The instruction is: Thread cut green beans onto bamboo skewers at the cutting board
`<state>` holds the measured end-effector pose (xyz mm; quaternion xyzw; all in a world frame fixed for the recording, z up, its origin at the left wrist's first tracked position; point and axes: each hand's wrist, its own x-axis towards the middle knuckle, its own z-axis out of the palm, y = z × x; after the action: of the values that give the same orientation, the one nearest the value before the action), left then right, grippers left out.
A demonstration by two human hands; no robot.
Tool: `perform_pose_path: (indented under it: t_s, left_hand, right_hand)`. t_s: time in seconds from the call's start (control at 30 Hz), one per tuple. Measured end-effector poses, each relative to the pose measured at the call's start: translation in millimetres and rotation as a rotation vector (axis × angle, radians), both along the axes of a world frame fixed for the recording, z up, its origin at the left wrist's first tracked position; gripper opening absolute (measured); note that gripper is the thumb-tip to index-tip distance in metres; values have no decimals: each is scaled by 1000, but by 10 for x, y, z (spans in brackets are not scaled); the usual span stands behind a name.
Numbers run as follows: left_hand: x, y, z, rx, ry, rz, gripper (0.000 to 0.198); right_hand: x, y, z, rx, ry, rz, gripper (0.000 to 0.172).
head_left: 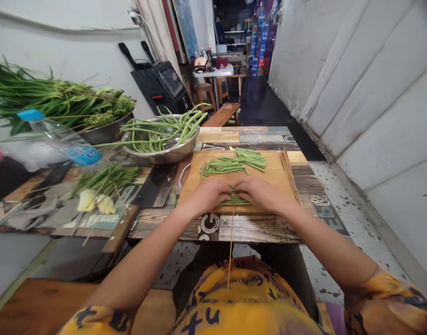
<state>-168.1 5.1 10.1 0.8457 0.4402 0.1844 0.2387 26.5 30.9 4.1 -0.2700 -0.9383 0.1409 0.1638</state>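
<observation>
My left hand (213, 193) and my right hand (257, 190) meet at the near edge of a wooden cutting board (276, 181). Their curled fingers press on a short row of cut green beans (234, 201) lying side by side, partly hidden under them. From that row a thin wooden skewer (230, 251) sticks out towards my body. Just beyond my fingers, two bunches of cut green beans (227, 165) rest on the board. Several bare skewers (289, 174) lie along its right edge.
Long green beans (178, 125) fill a metal bowl (171, 154) at the left. Behind it stands a basin of leafy greens (70, 100), with a blue-capped plastic bottle (59, 139) in front. A cleaver (153, 186) lies left of the board, near some skewered greens (106, 179).
</observation>
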Motion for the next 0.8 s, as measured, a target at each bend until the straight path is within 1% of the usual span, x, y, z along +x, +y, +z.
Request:
perform_pose_path:
  t_s: [0.1,0.23,0.4,0.5,0.7,0.8]
  left_hand:
    - [-13,17,10,4,16,22,17]
    - [23,43,25,36,55,-24,20]
    - [58,69,26,4,-49,-46,18]
    - [76,64,24,-31,-61,-31,20]
    - [144,59,43,-34,-58,38,20]
    - [125,75,60,-4,-39,-12,20]
  right_hand:
    - [23,12,-6,-21,20,12,17]
    - [36,12,-18,-35,46,7,19]
    - [-7,-12,-13,-53,68,-51,16]
    - [-42,-30,-21,-58,77,-69,16]
    - [-77,-59,-57,-106,124,-120,23]
    - [-57,-46,-56,-110,142,-93,23]
